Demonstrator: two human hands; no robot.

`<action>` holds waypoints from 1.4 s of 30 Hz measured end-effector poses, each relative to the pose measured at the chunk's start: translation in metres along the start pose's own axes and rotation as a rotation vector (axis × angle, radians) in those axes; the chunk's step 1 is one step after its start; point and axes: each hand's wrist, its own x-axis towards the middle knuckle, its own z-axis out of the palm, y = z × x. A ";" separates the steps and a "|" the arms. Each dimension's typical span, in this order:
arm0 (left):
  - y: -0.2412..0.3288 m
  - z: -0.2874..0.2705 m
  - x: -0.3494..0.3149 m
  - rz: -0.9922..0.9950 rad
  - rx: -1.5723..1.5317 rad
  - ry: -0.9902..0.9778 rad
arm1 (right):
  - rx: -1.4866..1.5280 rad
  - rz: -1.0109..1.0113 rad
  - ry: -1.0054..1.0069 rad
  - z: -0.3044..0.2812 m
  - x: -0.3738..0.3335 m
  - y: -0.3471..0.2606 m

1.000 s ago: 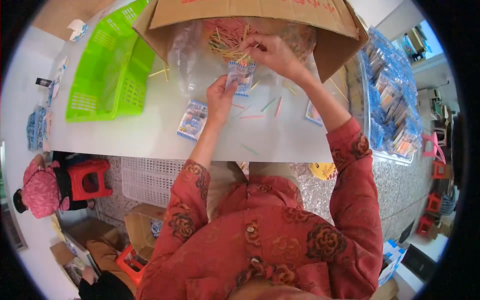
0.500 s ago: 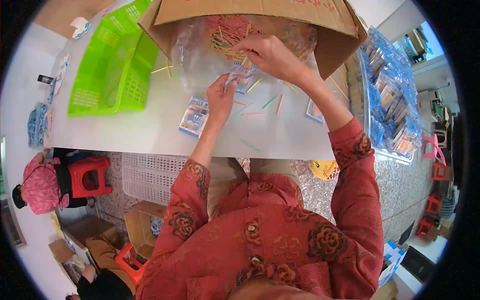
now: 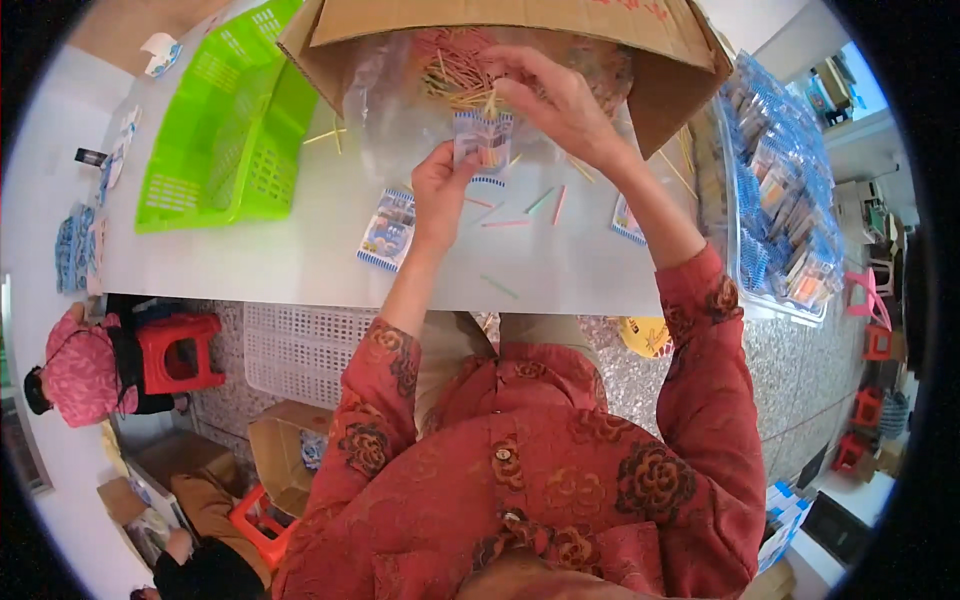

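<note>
My left hand [image 3: 440, 188] pinches a small clear packet [image 3: 483, 138] with blue print and blue striped edges, upright above the table. Thin pale yellow sticks [image 3: 490, 106] poke out of its top, and coloured ones show through the front. Just above it, my right hand [image 3: 562, 108] is open, thumb and fingers apart, close to the stick ends. Behind the hands, a heap of pink and yellow sticks [image 3: 462, 68] lies in a clear plastic liner [image 3: 385, 105] inside a tipped cardboard box [image 3: 480, 25]. Another packet [image 3: 388, 230] lies flat beside my left forearm.
A green plastic basket [image 3: 215, 190] stands at the left. Loose sticks [image 3: 540, 202] lie on the white table [image 3: 300, 265]. Partly behind my right forearm is another packet [image 3: 628, 222]. At the right, a tub [image 3: 775, 308] holds many blue packets. Two people sit at the lower left.
My right hand has opened and moved slightly right, off the stick ends. The packet in my left hand has turned more upright, its front now facing me.
</note>
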 end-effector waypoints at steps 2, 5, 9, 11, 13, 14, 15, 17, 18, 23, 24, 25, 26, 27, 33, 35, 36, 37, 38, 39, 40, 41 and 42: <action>0.006 0.004 -0.001 -0.026 -0.057 0.003 | 0.040 0.049 0.004 0.000 -0.013 0.021; 0.011 0.004 -0.003 -0.033 -0.043 0.017 | 0.039 0.136 -0.080 0.002 -0.027 0.025; 0.012 0.003 -0.004 -0.003 0.033 0.000 | -0.038 0.163 -0.126 0.003 -0.034 0.027; 0.018 0.001 -0.007 -0.018 0.345 0.053 | -0.026 0.143 -0.086 0.005 -0.038 0.020; 0.010 -0.004 -0.004 0.113 0.404 0.099 | -0.014 0.120 -0.050 0.007 -0.041 0.013; 0.011 -0.002 -0.003 0.242 0.458 0.139 | -0.038 0.151 -0.045 0.007 -0.043 0.011; 0.012 -0.001 -0.004 0.241 0.458 0.136 | -0.062 0.181 -0.041 0.006 -0.045 0.011; 0.017 -0.002 -0.009 0.298 0.545 0.136 | -0.062 0.142 -0.013 0.006 -0.048 0.009; 0.017 -0.004 -0.009 0.297 0.547 0.137 | -0.062 0.101 0.012 0.006 -0.049 0.008; 0.011 -0.013 -0.016 0.133 0.355 0.051 | -0.105 0.117 -0.015 0.005 -0.051 0.001; 0.012 -0.014 -0.015 0.130 0.355 0.055 | -0.062 0.113 -0.030 0.006 -0.054 -0.001; 0.012 -0.016 -0.013 0.091 0.306 0.050 | -0.059 0.113 -0.035 0.007 -0.054 0.001; 0.014 -0.016 -0.011 0.055 0.256 0.038 | -0.070 0.115 -0.033 0.008 -0.053 0.005; 0.013 -0.017 -0.013 0.054 0.256 0.037 | -0.081 0.117 -0.031 0.009 -0.052 0.009; 0.014 -0.013 -0.024 -0.036 0.079 -0.010 | 0.535 0.335 -0.041 0.014 -0.070 0.016; 0.013 -0.004 -0.030 -0.098 0.079 -0.106 | 0.471 0.375 -0.100 0.014 -0.085 0.015; 0.014 0.003 -0.033 -0.101 0.068 -0.120 | 0.406 0.413 -0.156 0.012 -0.093 0.015; 0.016 0.011 -0.038 -0.077 0.036 -0.115 | 0.431 0.451 -0.146 0.013 -0.100 0.014; 0.018 0.019 -0.043 -0.058 0.004 -0.109 | 0.420 0.463 -0.133 0.014 -0.107 0.015; 0.014 0.021 -0.048 -0.065 -0.008 -0.126 | 0.339 0.454 -0.138 0.015 -0.115 0.017; 0.009 0.019 -0.053 -0.124 0.084 -0.154 | 0.257 0.446 -0.144 0.015 -0.125 0.019; 0.007 0.017 -0.056 -0.178 0.180 -0.179 | 0.301 0.458 -0.167 0.018 -0.133 0.019; 0.005 0.016 -0.060 -0.181 0.173 -0.193 | 0.293 0.467 -0.155 0.015 -0.142 0.017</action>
